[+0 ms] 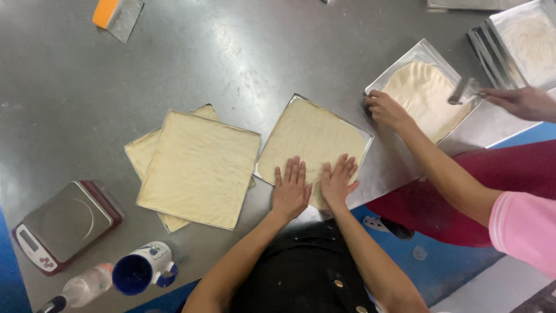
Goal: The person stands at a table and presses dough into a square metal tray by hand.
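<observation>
both hands flat on the dough sheet [313, 145] in the square metal tray [366, 134] at centre of the grey surface [174, 58]. left hand [291, 190] palm down on near edge of the dough, fingers [295, 169] straight & slightly spread, holding nothing. right hand [337, 181] just beside it, also palm down, fingers [346, 165] fanned a bit wider, gripping nothing. the two hands nearly touch at the thumbs.

to the left: a stack of dough-filled trays [200, 168], top one lying askew over the one under it, close to the centre tray but apart from it. further left near the surface edge, a kitchen scale [65, 223] w/ steel platform. beside it a blue & white mug [142, 269] and a clear plastic bottle [84, 285] lying down. orange-handled scraper [116, 14] far top left.

right side: a co-worker in a pink sleeve [521, 229]; one co-worker hand [385, 109] on the edge of another dough tray [425, 90], the other co-worker hand [521, 101] holds a metal scraper [463, 91] over it. more trays [524, 40] top right.
</observation>
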